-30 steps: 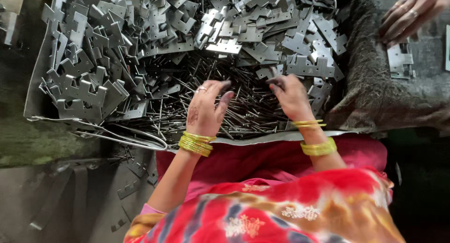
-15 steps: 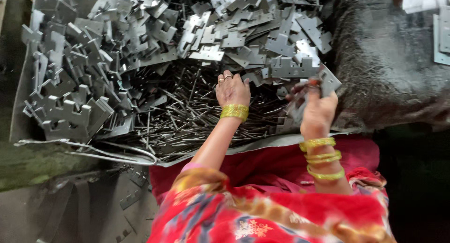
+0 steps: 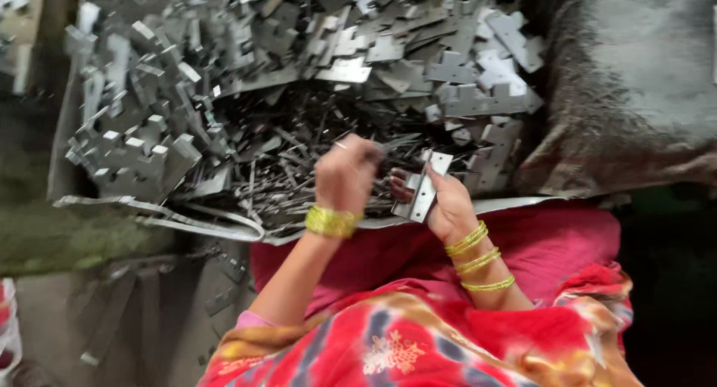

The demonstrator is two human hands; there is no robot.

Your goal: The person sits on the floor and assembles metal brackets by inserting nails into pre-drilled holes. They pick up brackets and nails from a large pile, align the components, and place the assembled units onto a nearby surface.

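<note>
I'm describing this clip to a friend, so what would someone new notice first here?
First, the great heap of grey metal hinge plates filling the top of the view, with a dark tangle of thin metal pins below it. At centre, the right hand holds one hinge plate upright while the left hand is closed beside it. Gold bangles and red patterned cloth stand out below.

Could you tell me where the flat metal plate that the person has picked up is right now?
In the head view, the metal plate stands in the right hand, right of centre, just above the red cloth.
</note>
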